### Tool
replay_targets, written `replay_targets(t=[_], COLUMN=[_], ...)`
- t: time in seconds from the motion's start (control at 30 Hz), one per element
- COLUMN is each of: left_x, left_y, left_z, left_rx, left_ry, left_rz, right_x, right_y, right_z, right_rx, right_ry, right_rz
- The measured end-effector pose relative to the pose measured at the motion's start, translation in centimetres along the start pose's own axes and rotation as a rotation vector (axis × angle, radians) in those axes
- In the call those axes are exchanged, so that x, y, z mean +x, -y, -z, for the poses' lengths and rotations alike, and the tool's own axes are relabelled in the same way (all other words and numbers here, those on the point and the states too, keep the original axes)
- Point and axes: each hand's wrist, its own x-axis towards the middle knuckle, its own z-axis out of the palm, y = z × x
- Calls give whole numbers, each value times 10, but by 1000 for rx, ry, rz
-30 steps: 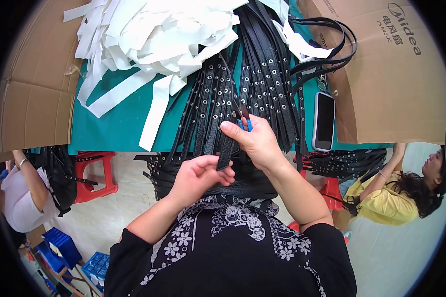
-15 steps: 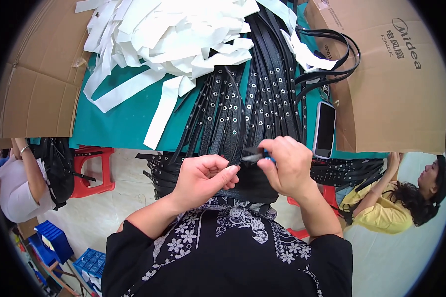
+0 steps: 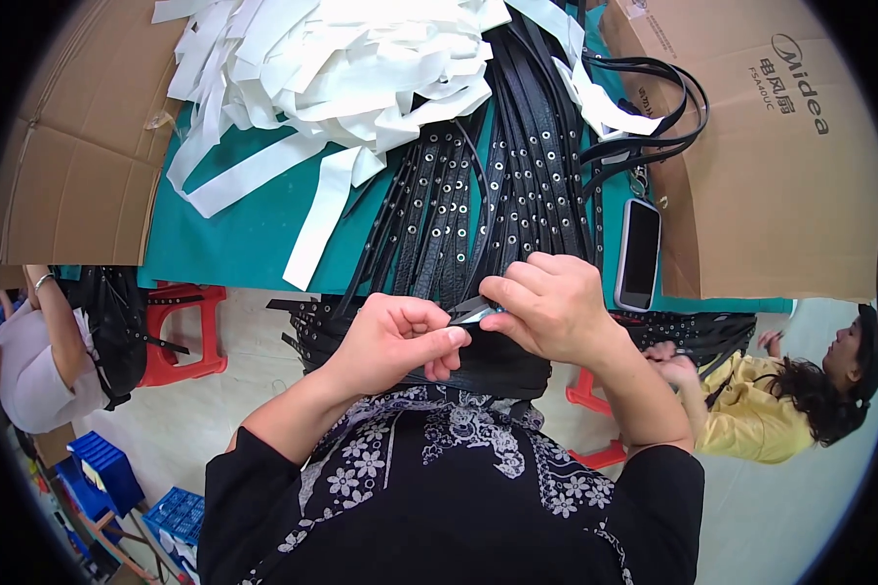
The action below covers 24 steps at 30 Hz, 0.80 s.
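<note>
My right hand (image 3: pixel 556 302) is closed around small snips (image 3: pixel 473 311), whose pale metal blades point left. My left hand (image 3: pixel 400 336) is closed, thumb and forefinger pinched on a thin black strap; its end is mostly hidden by the fingers. The blade tips are right at my left fingertips, close to or touching the strap end. Just beyond both hands, a bundle of black leather straps (image 3: pixel 439 210) with silver eyelets lies across the table. More black straps (image 3: pixel 502 375) rest across my lap, under my hands.
Loose white strips (image 3: pixel 351 68) are heaped on the green tabletop (image 3: pixel 234 253). A phone (image 3: pixel 638 255) lies at the right, beside a cardboard box (image 3: pixel 761 156); another box (image 3: pixel 78 146) stands left. A co-worker in yellow (image 3: pixel 761 409) sits right, another person (image 3: pixel 44 361) left, near a red stool (image 3: pixel 185 336).
My right hand has moved slightly left and up, bringing the snips' blades to my left fingertips. The co-worker's hands at the right have shifted over the straps there.
</note>
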Motion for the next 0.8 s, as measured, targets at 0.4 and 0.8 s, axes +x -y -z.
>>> replay_targets(t=[0.4,0.8], left_x=[2,2], left_y=[3,18], left_z=[7,13], left_rx=[-131,-236], left_ry=[24,47], left_rz=[23,-9], right_x=[8,-12], right_y=[-7,-4], right_z=[-3,-25], right_rx=[-52,1105], right_ry=[6,-284], right_rz=[82,-879])
